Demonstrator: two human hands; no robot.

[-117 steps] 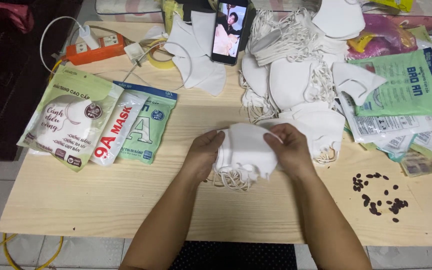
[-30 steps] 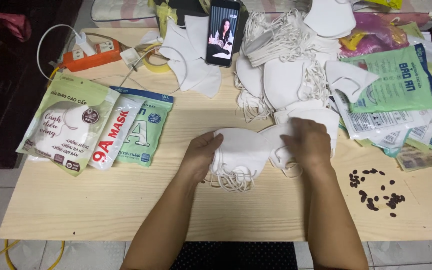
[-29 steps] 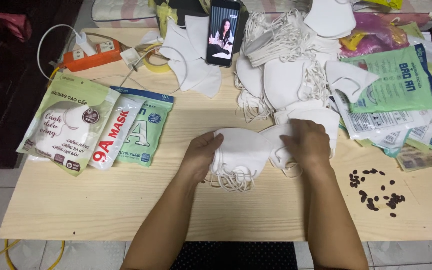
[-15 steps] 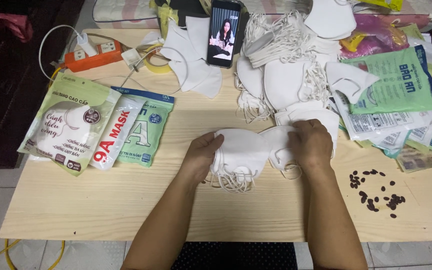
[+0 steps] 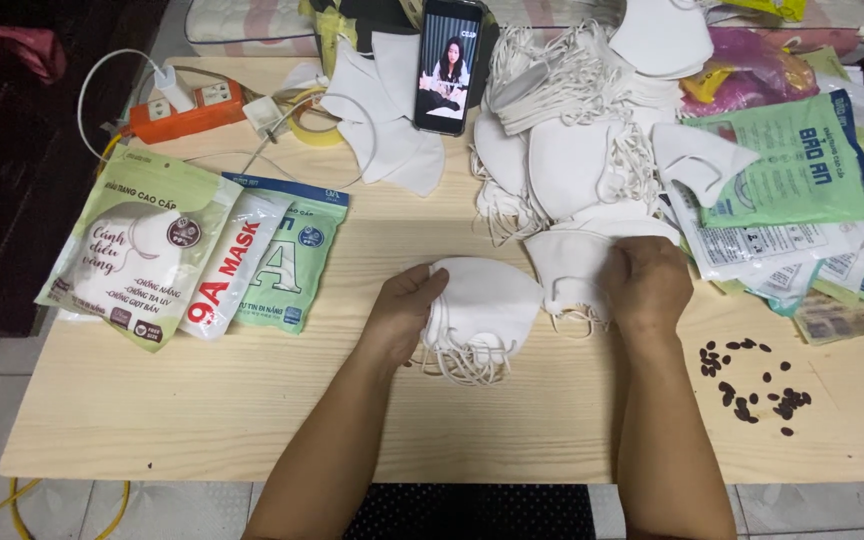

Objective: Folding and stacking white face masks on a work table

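Left hand: my left hand (image 5: 404,305) curls around the stack of white masks (image 5: 482,310), mid-bench (image 5: 252,400).
Right hand: my right hand (image 5: 647,280) pinches a single white mask (image 5: 567,270), at 3 o'clock of the stack.
Loose masks (image 5: 562,170): piled at 12 o'clock.
Dark seeds (image 5: 752,385): at 4 o'clock.

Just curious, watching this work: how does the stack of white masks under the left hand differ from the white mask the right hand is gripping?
The stack of white fabric masks is several layers thick, with many ear loops bunched below it; the single white mask looks thin, with few loops. The left hand holds the stack's edge; the right hand covers the single mask's right end. Both are white, curved and lie on the wooden table.
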